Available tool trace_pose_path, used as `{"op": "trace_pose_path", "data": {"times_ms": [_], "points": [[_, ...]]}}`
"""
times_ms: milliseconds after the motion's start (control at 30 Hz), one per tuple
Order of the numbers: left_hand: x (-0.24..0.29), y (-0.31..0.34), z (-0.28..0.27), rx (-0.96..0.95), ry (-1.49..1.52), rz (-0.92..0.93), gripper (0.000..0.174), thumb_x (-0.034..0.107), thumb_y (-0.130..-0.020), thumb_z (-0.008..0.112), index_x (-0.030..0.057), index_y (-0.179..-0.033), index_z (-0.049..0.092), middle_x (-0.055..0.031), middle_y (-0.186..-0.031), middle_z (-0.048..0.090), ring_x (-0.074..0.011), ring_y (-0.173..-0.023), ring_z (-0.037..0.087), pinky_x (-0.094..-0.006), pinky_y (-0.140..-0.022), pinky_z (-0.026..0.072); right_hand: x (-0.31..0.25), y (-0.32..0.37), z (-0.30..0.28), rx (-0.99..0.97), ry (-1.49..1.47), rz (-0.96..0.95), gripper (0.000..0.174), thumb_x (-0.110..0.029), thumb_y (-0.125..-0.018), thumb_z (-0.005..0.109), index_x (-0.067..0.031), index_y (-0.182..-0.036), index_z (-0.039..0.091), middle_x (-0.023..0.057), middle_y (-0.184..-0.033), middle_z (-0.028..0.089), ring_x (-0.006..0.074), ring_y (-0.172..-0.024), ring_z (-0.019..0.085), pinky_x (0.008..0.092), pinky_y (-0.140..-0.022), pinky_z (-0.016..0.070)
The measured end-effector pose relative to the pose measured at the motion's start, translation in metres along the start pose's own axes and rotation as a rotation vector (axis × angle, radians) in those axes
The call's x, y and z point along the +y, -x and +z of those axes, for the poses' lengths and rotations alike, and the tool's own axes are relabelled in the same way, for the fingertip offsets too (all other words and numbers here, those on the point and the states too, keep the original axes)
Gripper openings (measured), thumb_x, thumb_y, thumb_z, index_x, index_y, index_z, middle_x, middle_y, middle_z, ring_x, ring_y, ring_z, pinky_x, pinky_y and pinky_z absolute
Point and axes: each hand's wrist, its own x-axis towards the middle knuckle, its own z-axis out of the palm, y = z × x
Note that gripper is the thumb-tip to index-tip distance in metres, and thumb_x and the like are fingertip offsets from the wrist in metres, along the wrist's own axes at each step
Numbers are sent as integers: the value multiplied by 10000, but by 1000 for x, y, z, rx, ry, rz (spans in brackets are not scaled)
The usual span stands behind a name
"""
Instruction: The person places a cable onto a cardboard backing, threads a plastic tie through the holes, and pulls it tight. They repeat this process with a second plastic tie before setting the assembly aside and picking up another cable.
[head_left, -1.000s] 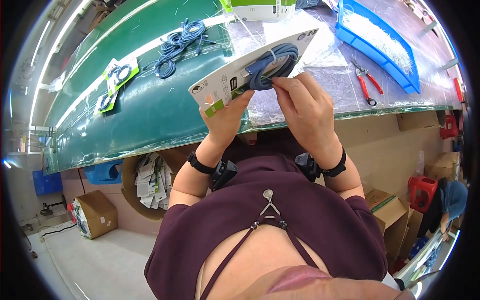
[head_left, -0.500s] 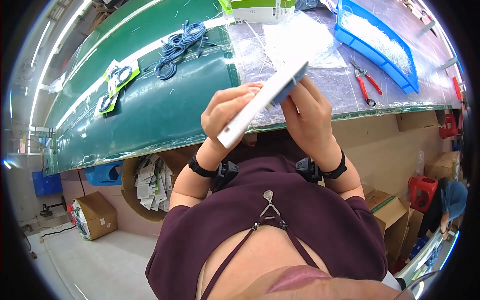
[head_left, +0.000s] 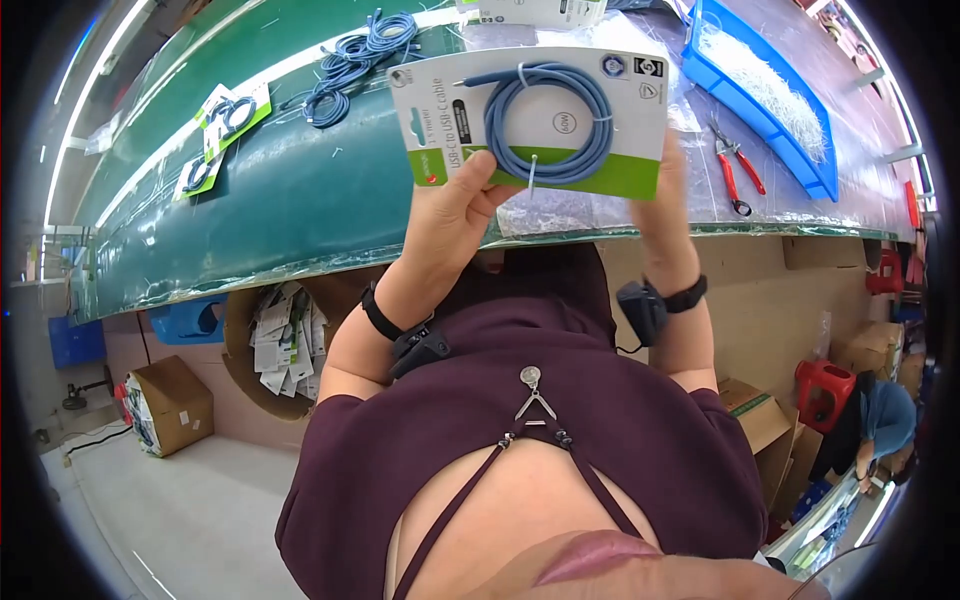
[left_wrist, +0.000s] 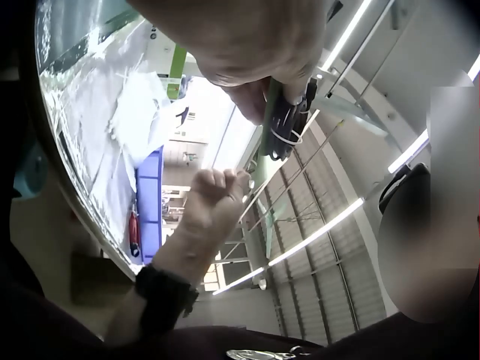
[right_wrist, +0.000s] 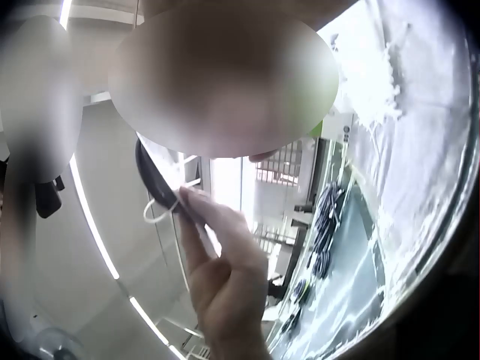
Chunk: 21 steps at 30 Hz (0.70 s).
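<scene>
Card [head_left: 545, 130] flipped face-up, coiled cable [head_left: 495, 125] now showing; right hand [head_left: 666, 215] shifted behind card's right edge.

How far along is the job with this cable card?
Done: the blue cable sits coiled on the card, with two white ties across it; two more filled cards lie on the green belt. In hand: the left hand and right hand hold the card up, front to the head camera. Left, it seems: a pile of loose cables on the belt has no cards yet.
</scene>
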Motion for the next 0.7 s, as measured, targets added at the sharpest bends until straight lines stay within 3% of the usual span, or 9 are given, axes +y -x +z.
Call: {"op": "trace_pose_path", "data": {"times_ms": [33,100,133,233,267,367,500,700], "points": [[-4,-1,-1,-31,58,-58,367,57,-917,574,40,-1263,454,-108,-1164,588,-241,-1029,627,-414,-850,566,9,1,3,3,4,1,311,-25,-893,575,5,-1196,512,84,-1044,623,135,-956,592,258,-808,476],[-8,-1,-1,-56,115,-118,376,61,-927,560,46,-1282,436,-101,-1177,581,-237,-1047,620,-414,-864,562,26,4,13,-59,603,-360,338,-30,-893,560,4,-1225,510,106,-1128,592,170,-1041,559,289,-883,459],[-8,0,1,-27,117,-138,375,64,-927,560,47,-1280,436,-101,-1174,582,-234,-1050,619,-416,-873,559,28,5,12,-63,601,-354,338,-30,-893,560,4,-1225,510,106,-1128,592,170,-1041,559,289,-883,459],[-10,1,2,33,116,-172,373,70,-927,562,50,-1277,436,-103,-1169,585,-229,-1055,617,-420,-891,552,33,5,11,-88,92,-29,380,-25,-856,599,7,-1224,508,126,-1179,566,203,-1080,539,327,-924,447],[-12,1,0,47,136,-182,373,72,-927,561,51,-1278,436,-104,-1173,583,-231,-1054,618,-420,-891,552,37,5,10,-93,91,-25,380,-25,-856,599,7,-1224,508,126,-1179,566,203,-1080,539,327,-924,447],[-23,3,-4,78,190,-203,373,77,-929,560,54,-1280,434,-107,-1182,580,-235,-1051,619,-419,-892,552,47,2,6,-108,718,-236,431,-49,-835,646,-1,-1237,499,120,-1203,551,208,-1111,527,343,-950,436],[-29,0,-9,88,233,-226,337,112,-951,536,53,-1275,466,-101,-1200,597,-227,-1081,608,-417,-943,513,63,-4,16,8,636,-362,386,-70,-802,669,22,-1162,565,151,-1079,624,269,-982,599,361,-852,477],[-33,-8,-15,89,215,-195,340,63,-928,558,31,-1254,465,-111,-1132,608,-236,-1018,631,-434,-905,541,90,-2,-1,42,385,-149,404,-79,-823,656,15,-1198,539,143,-1113,609,258,-1005,589,355,-859,473]]}}
